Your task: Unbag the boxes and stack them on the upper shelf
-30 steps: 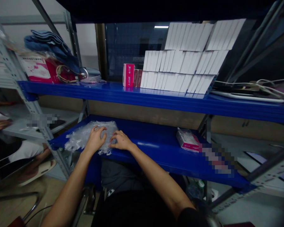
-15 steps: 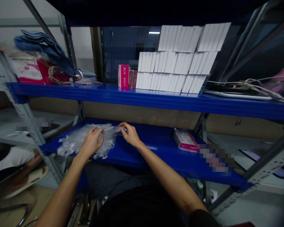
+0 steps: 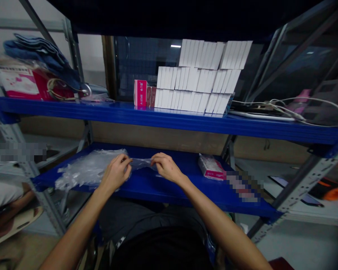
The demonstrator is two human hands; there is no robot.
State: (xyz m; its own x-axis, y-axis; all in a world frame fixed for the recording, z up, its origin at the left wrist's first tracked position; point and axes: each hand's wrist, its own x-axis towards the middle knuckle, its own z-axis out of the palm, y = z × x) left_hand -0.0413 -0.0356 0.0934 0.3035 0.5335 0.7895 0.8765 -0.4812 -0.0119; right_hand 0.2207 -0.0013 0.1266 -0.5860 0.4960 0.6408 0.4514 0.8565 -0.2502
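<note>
Trousers [image 3: 146,217], dark grey, cover the person's lap below the front edge of the lower blue shelf [image 3: 183,195]. Above that shelf the right hand [image 3: 167,167] pinches one end of a clear plastic bag [image 3: 142,162], which spans the gap between the two hands; the left hand [image 3: 116,172] curls its fingers at the other end, though whether they are closed on it cannot be told. Just beside the left hand lies a pile of clear plastic bags [image 3: 87,168]; a film-wrapped pink-and-white box [image 3: 214,173] sits well to the right. Behind and higher, the upper blue shelf [image 3: 157,119] carries three tiers of white boxes [image 3: 197,80], an upright pink box [image 3: 141,93] and folded denim [image 3: 36,48] on a carton [image 3: 18,82].
</note>
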